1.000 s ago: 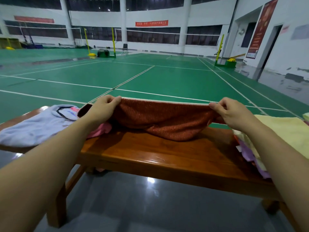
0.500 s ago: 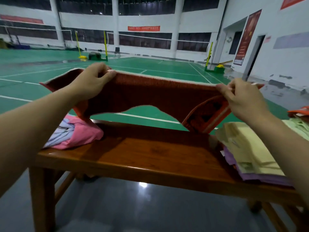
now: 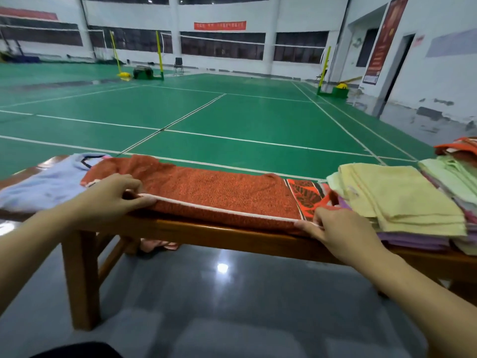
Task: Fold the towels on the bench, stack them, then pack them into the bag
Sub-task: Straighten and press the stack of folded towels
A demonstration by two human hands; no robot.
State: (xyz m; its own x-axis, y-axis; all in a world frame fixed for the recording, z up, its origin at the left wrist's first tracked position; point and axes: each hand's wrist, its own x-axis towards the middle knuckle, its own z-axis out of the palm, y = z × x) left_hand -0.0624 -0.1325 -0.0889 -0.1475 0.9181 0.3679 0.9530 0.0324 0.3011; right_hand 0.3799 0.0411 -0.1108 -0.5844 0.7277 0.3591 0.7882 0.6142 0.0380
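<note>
Both hands [image 3: 111,200] [image 3: 338,228] pinch rust towel's [image 3: 219,195] near edge.

The room was a large indoor sports hall with a green court floor [image 3: 232,112] marked by white lines [image 3: 258,143]. Nearer the camera the floor turned to glossy grey [image 3: 232,306], with one bright reflection of a light [image 3: 222,267] on it. White walls carried a band of dark windows [image 3: 222,49] and a red banner [image 3: 220,25] (its lettering too small to read). Yellow net posts [image 3: 159,55] stood on the court, a lone chair [image 3: 178,65] beyond them. At right were a tall red poster [image 3: 384,40] and a dark doorway [image 3: 398,65].
</note>
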